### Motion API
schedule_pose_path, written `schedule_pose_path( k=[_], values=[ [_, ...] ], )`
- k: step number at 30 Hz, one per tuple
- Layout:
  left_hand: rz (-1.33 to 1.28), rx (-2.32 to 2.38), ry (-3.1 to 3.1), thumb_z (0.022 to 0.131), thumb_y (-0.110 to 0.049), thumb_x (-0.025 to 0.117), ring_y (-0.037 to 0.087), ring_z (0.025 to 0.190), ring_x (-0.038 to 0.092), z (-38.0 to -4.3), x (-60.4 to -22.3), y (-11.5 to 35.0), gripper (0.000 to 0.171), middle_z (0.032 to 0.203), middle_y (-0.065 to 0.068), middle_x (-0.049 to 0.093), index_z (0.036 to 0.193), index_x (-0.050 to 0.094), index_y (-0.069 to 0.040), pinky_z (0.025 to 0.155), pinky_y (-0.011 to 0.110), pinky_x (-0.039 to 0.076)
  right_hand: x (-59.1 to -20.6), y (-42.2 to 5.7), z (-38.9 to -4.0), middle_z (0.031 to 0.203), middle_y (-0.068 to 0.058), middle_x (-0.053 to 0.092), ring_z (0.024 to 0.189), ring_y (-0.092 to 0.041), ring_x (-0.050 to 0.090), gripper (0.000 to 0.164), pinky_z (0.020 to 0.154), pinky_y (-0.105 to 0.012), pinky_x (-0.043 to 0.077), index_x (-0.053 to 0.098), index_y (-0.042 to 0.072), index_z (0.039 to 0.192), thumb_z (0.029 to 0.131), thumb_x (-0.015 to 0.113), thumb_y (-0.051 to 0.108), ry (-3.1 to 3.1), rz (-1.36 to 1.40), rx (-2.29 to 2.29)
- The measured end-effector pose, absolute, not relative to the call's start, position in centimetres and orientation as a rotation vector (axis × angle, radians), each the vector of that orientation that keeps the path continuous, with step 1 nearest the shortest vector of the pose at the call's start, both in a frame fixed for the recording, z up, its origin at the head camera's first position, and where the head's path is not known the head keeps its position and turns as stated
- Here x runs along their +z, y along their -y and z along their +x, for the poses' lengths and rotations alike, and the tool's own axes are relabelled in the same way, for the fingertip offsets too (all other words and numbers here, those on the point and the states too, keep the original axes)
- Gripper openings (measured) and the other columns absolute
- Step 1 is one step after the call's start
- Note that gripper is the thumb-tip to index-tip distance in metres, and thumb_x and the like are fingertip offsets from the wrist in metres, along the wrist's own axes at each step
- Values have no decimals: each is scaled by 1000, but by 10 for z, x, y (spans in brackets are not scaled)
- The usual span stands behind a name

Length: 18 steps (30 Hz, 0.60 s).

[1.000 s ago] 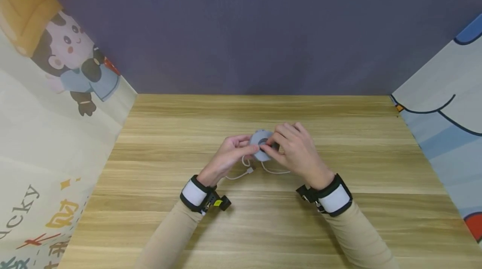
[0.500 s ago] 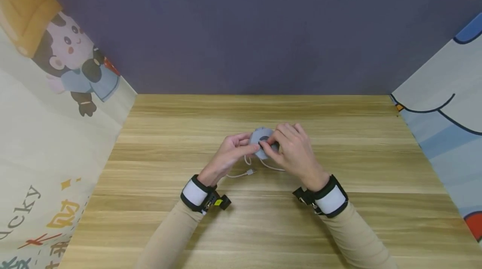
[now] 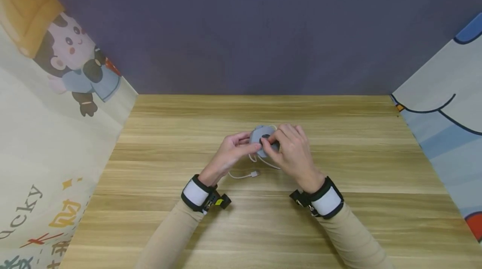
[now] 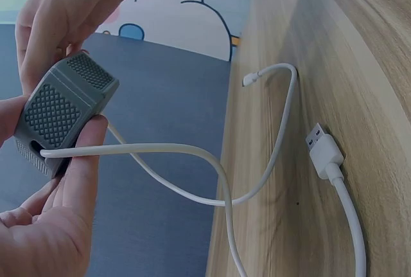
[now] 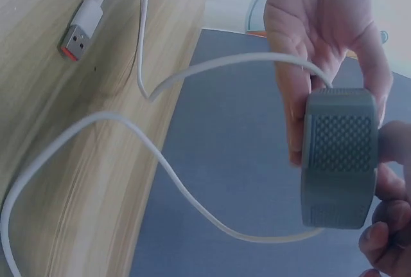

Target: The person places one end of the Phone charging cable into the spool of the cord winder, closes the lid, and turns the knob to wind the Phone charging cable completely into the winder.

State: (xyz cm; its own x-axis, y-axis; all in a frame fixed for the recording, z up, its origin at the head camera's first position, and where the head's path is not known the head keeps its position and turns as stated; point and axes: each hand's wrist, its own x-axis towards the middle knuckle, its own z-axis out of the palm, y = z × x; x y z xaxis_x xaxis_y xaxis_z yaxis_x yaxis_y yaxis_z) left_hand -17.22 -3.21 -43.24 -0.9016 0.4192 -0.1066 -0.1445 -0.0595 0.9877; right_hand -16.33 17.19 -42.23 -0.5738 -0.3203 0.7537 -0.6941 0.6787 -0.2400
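Note:
A grey cable winder with many flat sides and a dark round centre is held just above the table in the head view. Textured panels cover its rim in the left wrist view, where a white USB cable comes out of a slot. My left hand grips the winder from the left, thumb on its face and fingers behind. With thumb and forefinger, my right hand pinches at the winder's dark centre. What exactly these fingertips hold is hidden. The cable's USB-A plug lies on the wood below.
A wooden table spreads under both hands. The cable's other, smaller connector rests on it in the left wrist view. A dark blue-grey panel stands behind, with printed cartoon sheets along the sides.
The USB plug and the cable loop have slid slightly right. My right wrist has shifted a little left and turned, its fingertips staying at the winder's centre. My left hand keeps its grip.

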Motion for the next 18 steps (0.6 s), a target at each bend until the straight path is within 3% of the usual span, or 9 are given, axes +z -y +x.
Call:
schedule_pose_path(
  k=[8, 18],
  values=[
    [304, 2059, -1864, 94, -5, 70, 20, 106, 73, -170, -431, 28, 50, 129, 25, 68, 141, 56, 6, 95, 32, 59, -424, -166, -161, 71, -7, 58, 64, -24, 52, 20, 62, -39, 36, 62, 4, 74, 87, 75, 10, 2162, 672, 810],
    [280, 2093, -1897, 94, -6, 71, 28, 114, 71, -168, -431, 25, 49, 130, 27, 67, 139, 57, 8, 91, 29, 60, -423, -164, -159, 71, -7, 58, 65, -23, 52, 21, 62, -39, 36, 61, 5, 73, 87, 77, 9, 2165, 648, 856]
  ],
)
